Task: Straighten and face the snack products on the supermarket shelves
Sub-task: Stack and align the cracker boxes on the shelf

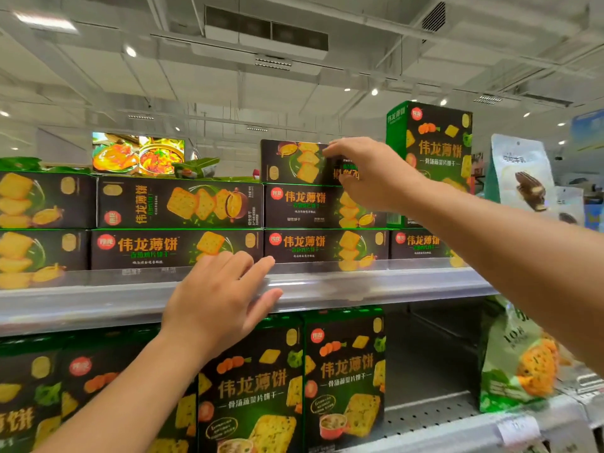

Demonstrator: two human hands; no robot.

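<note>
Up top, right hand point(369, 171) seemingly in a grip on the dark cracker box point(294, 161), left hand point(222, 302) released.

Bright, even light falls from ceiling panels point(45, 22) and small spotlights point(130, 51). The clear shelf rail point(343, 286) carries white glare streaks. Shadows are soft and darkest under the shelf. Wide-angle distortion bends the ceiling lines and shelves towards the edges. The boxes point(147, 248) read sharply in the middle; the lower left corner is blurred.
</note>
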